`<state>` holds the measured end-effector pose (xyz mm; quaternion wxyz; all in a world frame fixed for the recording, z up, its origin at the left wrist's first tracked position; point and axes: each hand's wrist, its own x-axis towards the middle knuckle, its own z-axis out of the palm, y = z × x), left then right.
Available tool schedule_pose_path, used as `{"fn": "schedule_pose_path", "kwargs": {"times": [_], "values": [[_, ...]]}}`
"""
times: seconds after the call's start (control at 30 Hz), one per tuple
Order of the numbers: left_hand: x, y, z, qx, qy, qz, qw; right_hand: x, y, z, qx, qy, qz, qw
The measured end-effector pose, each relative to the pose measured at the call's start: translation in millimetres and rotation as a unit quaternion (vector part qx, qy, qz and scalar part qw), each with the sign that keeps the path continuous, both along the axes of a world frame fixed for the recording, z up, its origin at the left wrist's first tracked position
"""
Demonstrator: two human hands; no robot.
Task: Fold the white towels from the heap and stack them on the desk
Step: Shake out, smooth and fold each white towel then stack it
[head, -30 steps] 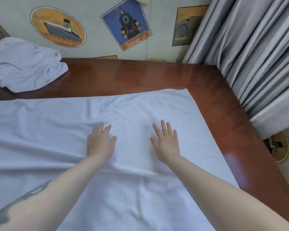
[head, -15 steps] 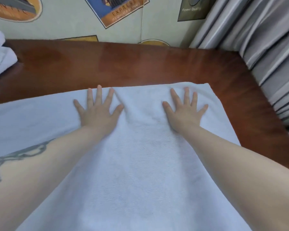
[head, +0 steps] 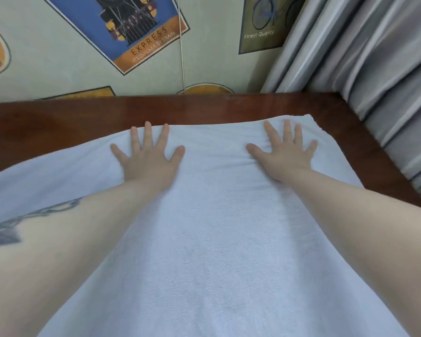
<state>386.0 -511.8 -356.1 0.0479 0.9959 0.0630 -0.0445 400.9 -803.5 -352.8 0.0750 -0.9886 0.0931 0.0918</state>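
We see a white towel (head: 209, 239) spread flat on a dark wooden desk (head: 58, 122), covering most of the surface from the near edge to just short of the far edge. The towel's far right corner (head: 310, 117) lies near the desk's right side, with bare wood visible beyond it and along the right. Our left hand (head: 147, 158) rests palm down on the towel near its far edge, fingers straight and spread, gripping nothing. Our right hand (head: 283, 153) rests the same way, well apart from the left, fingers straight and spread, pressing the cloth flat; small creases gather under its palm. The far edge between the hands looks slightly thick, possibly a fold, though we cannot confirm this from the head view. Both forearms extend over the towel; the left one carries a dark tattoo (head: 22, 227). Behind the desk, the wall shows a blue train poster (head: 122, 27) and a smaller dark poster (head: 263, 25). A grey striped curtain (head: 374, 69) hangs at the right.
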Motion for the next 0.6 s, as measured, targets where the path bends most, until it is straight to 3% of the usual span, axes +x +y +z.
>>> {"fn": "schedule_pose_path", "kwargs": {"times": [0.07,0.13,0.2,0.3,0.37,0.5,0.6], "values": [[4,1,-2,0.003,-0.003,0.0,1.0,9,-27,6,0.003,0.021,0.004,1.0],[5,1,-4,0.004,-0.009,0.0,1.0,5,-68,18,-0.007,0.033,-0.09,0.995],[7,0,-5,0.007,-0.015,0.001,1.0,-15,-91,31,-0.016,-0.029,-0.173,0.984],[14,-1,-1,0.002,-0.012,-0.003,1.0,-75,-44,31,0.004,-0.141,-0.025,0.99],[20,-2,2,-0.005,-0.004,-0.004,1.0,-136,17,23,0.062,-0.092,0.064,0.992],[27,0,1,-0.008,0.004,-0.001,1.0,-210,68,7,0.027,-0.045,0.076,0.996],[19,0,10,-0.114,-0.072,-0.004,0.991,-198,65,10,0.024,-0.048,0.066,0.996]]}}
